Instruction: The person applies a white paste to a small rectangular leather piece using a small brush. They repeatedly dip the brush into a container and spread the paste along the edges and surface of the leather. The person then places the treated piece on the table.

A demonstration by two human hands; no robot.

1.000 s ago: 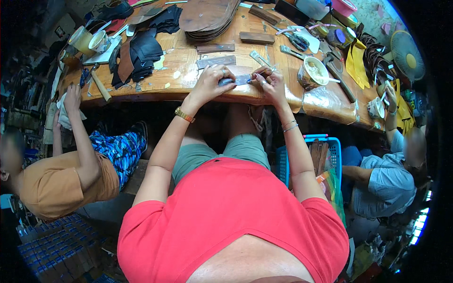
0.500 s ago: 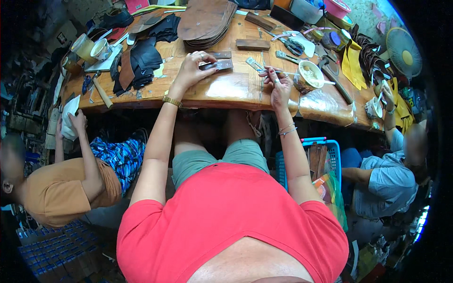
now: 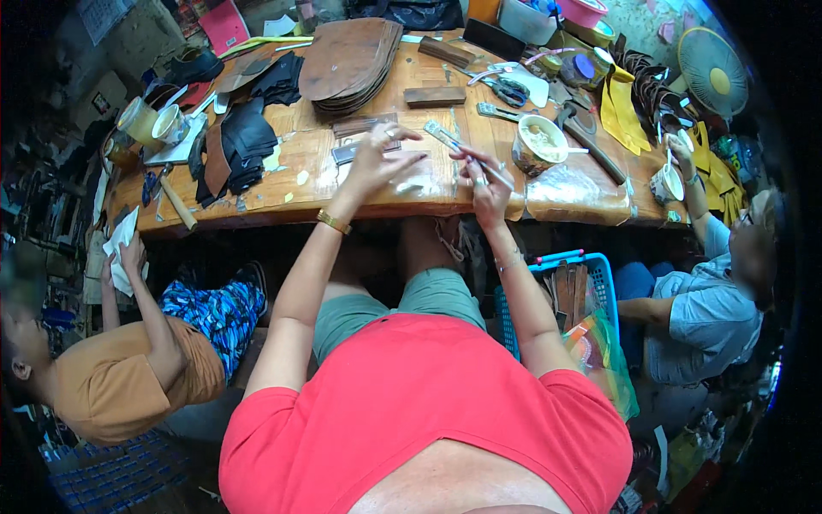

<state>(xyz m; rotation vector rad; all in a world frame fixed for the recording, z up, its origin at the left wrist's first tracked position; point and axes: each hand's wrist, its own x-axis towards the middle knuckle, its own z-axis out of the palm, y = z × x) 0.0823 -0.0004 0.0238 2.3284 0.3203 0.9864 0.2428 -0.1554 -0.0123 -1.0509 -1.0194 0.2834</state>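
My left hand [image 3: 383, 163] hovers over the wooden table [image 3: 295, 176] with its fingers spread and nothing in them. Beside and partly behind it lies a small dark flat rectangular piece [image 3: 345, 154]; another brownish flat piece [image 3: 353, 127] rests just beyond. A slim pale pen-like tool [image 3: 498, 176] is pinched in my right hand [image 3: 488, 190], near the table's front edge; its exact kind is unclear. Just past the tool's far end lies a metal-looking strip [image 3: 438, 133]. To the right of this hand stands a paper cup [image 3: 539, 144] with pale contents and a white utensil.
Stacked brown leather pieces [image 3: 351, 60], black leather pieces [image 3: 244, 137] and wooden blocks [image 3: 435, 96] occupy the table. A hammer [image 3: 593, 147] lies right of the cup. A blue basket [image 3: 610, 295] stands below. Co-workers sit at left in a brown shirt [image 3: 111, 368] and at right.
My left hand has let go of the dark rectangular piece and lifted away, fingers spreading. The pen-like tool in my right hand has turned, its near end now pointing lower right. The view has shifted slightly.
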